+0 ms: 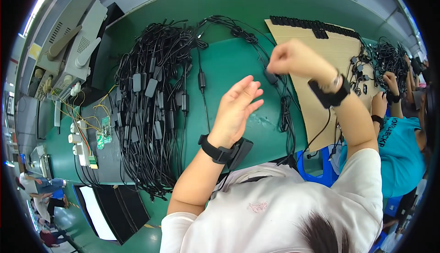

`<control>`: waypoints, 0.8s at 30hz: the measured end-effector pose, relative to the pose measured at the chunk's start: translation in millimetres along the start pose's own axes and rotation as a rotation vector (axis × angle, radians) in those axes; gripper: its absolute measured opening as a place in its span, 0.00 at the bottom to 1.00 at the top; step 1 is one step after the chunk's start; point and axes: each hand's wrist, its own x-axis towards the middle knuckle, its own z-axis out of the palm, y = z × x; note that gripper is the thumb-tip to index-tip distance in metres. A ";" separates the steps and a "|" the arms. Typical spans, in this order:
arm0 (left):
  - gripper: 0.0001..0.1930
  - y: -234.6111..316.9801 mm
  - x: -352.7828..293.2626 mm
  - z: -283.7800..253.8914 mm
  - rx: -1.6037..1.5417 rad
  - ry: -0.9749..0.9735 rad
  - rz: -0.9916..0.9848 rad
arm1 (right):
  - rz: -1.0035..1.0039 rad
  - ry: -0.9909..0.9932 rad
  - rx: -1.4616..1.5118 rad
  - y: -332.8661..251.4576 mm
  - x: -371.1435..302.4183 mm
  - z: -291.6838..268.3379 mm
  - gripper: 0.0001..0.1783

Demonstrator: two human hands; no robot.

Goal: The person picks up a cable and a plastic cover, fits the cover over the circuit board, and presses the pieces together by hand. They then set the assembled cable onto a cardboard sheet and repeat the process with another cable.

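My left hand (235,111) is raised over the green table with its fingers stretched and partly apart, holding nothing. Farther right, my right hand (295,60) is closed, its fingers curled in; whatever may be inside them is hidden. Just below those curled fingers is a small black box (270,76) on a black cable; I cannot tell whether they touch. A bundled black cable (285,115) runs down the table below it. Between my left hand and the big pile lies another cable with a slim black inline box (201,79).
A large heap of black cables with small boxes (151,88) covers the left of the table. Beyond it are grey bench instruments (85,46), a circuit board (104,133) and a power strip (81,144). Cardboard (316,115) with black parts lies right, beside a co-worker in blue (398,152).
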 end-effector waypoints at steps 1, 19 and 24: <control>0.14 0.0 -1.8 -0.1 -0.025 -0.050 -0.011 | -0.040 -0.070 -0.054 -16.7 -7.8 9.5 0.09; 0.11 3.9 4.6 -15.3 -0.105 -0.179 0.009 | -0.018 0.349 -0.456 105.0 154.4 -1.5 0.11; 0.12 9.2 6.6 -23.9 -0.146 -0.179 0.013 | 0.222 0.068 -0.329 71.7 152.4 -9.1 0.13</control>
